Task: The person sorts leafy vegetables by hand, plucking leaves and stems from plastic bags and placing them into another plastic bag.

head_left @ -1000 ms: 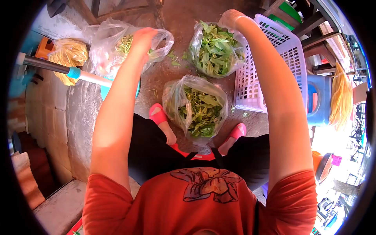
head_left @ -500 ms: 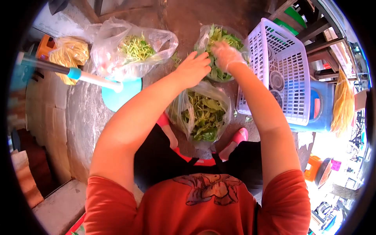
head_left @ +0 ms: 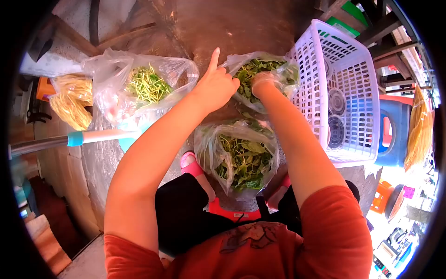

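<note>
My left hand [head_left: 217,83] is at the left edge of the upper clear plastic bag [head_left: 234,59]. Its index finger points up and away, while the other fingers curl in at the bag's edge. Inside that bag, among the leafy greens [head_left: 254,68], is my right hand [head_left: 264,83] in a thin clear glove; its fingertips are hidden. Closer to my feet stands a second open plastic bag [head_left: 207,148], filled with green leaves and stems [head_left: 244,156]. To the left, another plastic bag [head_left: 116,69] has a pile of cut stems [head_left: 148,85] in it.
A white slatted plastic basket [head_left: 355,79] stands right of the bags, with a blue stool [head_left: 391,132] beside it. A pole [head_left: 100,136] crosses from the left over a turquoise surface. Yellow bundled strips [head_left: 72,102] lie at far left. My pink-shod feet flank the lower bag.
My right hand has moved down into the leaves of the upper bag. My left hand's spread fingers have curled, leaving the index extended. The camera view has shifted.
</note>
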The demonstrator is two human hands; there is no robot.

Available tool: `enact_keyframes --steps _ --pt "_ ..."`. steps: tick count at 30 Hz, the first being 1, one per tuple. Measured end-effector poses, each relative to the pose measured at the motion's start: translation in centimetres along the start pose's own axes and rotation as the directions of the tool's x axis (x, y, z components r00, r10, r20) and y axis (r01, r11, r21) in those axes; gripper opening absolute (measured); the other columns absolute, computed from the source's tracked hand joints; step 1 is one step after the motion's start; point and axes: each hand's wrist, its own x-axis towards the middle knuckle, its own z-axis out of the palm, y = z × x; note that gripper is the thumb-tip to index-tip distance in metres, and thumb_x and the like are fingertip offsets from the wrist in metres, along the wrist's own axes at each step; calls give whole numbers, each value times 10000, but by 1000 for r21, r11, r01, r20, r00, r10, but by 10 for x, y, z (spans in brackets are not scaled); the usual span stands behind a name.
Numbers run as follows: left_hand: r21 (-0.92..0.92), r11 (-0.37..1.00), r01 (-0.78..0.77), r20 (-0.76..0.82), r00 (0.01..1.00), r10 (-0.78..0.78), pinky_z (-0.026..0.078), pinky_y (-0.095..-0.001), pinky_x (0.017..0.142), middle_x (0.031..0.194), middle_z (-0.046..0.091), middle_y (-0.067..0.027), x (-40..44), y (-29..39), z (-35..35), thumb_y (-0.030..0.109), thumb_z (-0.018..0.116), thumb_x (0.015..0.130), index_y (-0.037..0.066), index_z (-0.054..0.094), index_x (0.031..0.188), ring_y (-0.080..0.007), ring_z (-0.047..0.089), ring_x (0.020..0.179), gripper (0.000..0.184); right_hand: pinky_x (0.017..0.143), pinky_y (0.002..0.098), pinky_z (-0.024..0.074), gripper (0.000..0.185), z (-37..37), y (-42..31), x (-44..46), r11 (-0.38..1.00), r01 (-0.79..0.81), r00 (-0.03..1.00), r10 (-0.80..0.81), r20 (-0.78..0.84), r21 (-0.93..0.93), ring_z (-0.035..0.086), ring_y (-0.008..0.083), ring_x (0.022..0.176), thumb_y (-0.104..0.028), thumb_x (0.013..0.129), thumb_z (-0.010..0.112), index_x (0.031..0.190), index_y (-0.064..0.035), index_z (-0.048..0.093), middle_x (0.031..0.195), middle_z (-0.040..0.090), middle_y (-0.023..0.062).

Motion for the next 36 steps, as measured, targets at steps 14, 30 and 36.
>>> enact_keyframes --steps 14,30,36 --pt "419 905 -74 -128 982 140 94 -600 1079 971 573 -77 5 23 -25 116 557 741 88 634 819 -263 399 1219 113 907 371 420 372 -83 58 -120 922 384 911 -386 -146 -49 569 254 1047 -99 741 616 1110 -148 607 1100 609 87" --pt "-77 980 -185 294 935 200 446 -479 849 801 649 -48 -99 177 47 109 529 721 97 661 742 -254 618 863 134 982 430 358 316 -42 69 -270 921 390 840 -359 -407 -7 536 259 1070 -294 826 517 1047 -95 624 1121 589 105" --pt "5 995 -98 623 779 74 465 -481 745 889 680 -66 -152 180 81 153 585 713 92 695 819 -238 645 862 165 868 373 457 347 43 -17 -255 808 447 871 -492 21 384 587 271 971 -343 838 481 963 -64 645 1031 623 128"
